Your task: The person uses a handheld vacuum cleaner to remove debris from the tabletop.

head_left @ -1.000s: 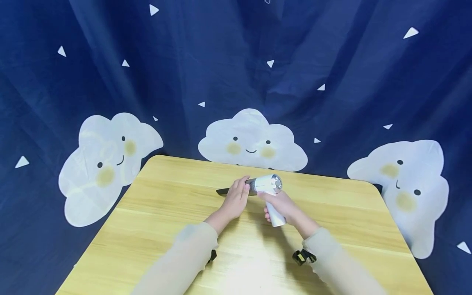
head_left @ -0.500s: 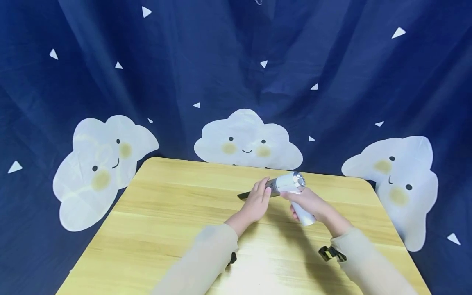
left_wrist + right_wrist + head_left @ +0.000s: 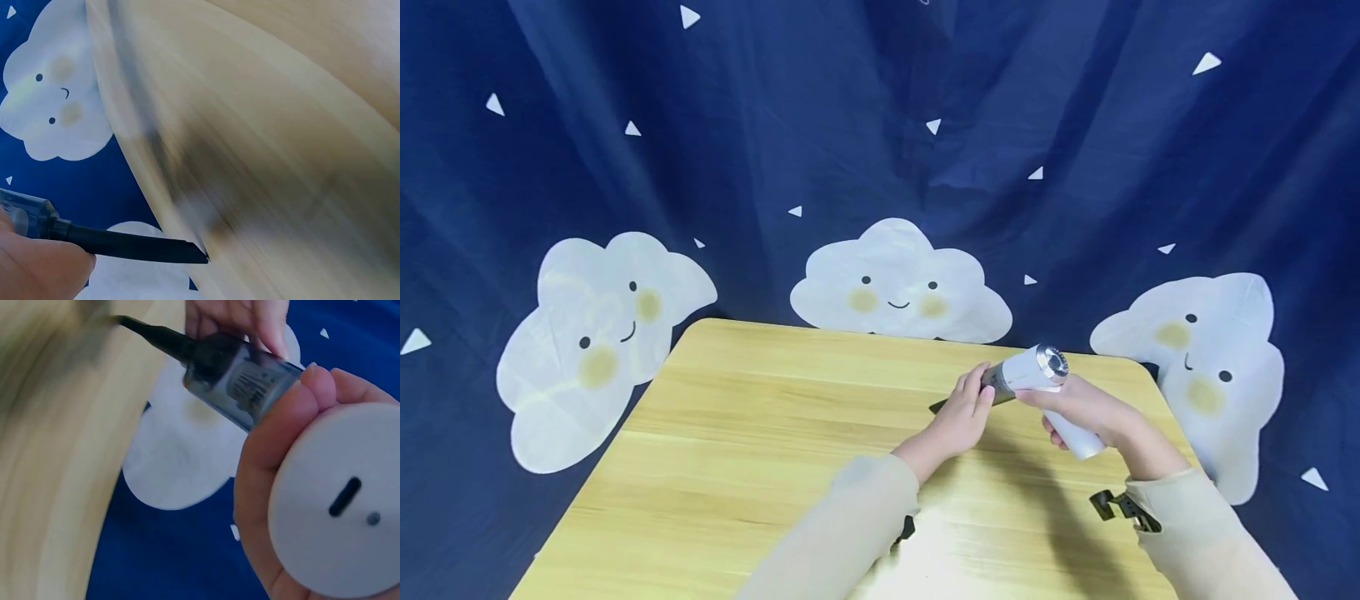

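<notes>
White plastic handle of the handheld vacuum [image 3: 1037,379] is wrapped by the right hand [image 3: 1086,408], fingers curled fully round it; the base disc with its slot port shows under the palm in the right wrist view [image 3: 340,503]. Left hand [image 3: 958,417] pinches the smoky clear dust cup [image 3: 240,375] where it joins the body, thumb and fingers closed on it.

Position: vacuum is held off the tabletop [image 3: 760,433], over its far right part, body tilted up to the right, black crevice nozzle [image 3: 134,244] pointing down-left. Nozzle tip sits at or just above the wood; can't tell from these views if it touches.

Risks, as I judge them:
- Left grip is on a smooth round section, fingertips only. A twist or pull there could slip, or pop the cup/nozzle off the body if it's only a push fit.
- Nozzle is thin and long. Pressing down with the tip on the wood would lever the joint and could scrape the surface.
- Unit is close to the far right edge of the tabletop. If either hand lets go, it could roll off toward the blue cloud-print curtain [image 3: 880,167].
- Both wrist views are motion-blurred, so the hands seem to be moving; a quick shift makes a slip more likely.
</notes>
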A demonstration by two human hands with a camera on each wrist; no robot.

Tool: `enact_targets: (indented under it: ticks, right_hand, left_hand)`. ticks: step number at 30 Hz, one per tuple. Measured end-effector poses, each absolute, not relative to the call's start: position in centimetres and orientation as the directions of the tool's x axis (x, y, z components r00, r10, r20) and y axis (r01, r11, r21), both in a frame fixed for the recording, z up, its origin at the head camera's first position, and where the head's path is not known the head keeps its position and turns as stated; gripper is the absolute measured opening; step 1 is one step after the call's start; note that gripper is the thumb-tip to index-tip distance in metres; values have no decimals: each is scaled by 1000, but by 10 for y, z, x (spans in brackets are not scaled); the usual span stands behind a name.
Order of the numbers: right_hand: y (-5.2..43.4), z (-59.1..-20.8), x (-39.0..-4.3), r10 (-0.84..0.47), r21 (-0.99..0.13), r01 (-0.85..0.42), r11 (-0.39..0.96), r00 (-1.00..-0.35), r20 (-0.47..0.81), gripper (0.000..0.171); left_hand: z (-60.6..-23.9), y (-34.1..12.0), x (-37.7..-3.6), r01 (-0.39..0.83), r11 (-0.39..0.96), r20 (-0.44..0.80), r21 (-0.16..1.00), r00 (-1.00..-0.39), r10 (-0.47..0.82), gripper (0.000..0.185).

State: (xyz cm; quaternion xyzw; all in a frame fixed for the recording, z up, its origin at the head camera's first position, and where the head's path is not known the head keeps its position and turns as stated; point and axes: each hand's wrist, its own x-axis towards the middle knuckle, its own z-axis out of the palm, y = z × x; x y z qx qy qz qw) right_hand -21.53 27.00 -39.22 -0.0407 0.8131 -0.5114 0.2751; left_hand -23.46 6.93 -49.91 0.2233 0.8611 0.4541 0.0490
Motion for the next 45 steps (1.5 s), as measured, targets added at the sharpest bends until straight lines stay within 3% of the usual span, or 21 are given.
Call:
enact_targets:
  ticks: [20,33,38,45]
  right_hand:
    - [285,-351,-209,-344,-706,81,704,-831,-438,60]
    - [290,-335,-209,-302,-647,114,754,-815,-495,67]
    - [286,-333,-210,-296,-622,59,781,-842,-452,62]
    - [270,-327,-221,-249,-487,-12,873,-871,-424,47]
  left_hand:
    - [-495,95,-234,348,355,110,867,-831,546,63]
    - [-487,97,-236,388,263,146,883,-761,632,59]
    - [-483,97,-239,268,214,93,939,-799,595,59]
    - [-480,102,-250,52,119,-10,992,-881,473,56]
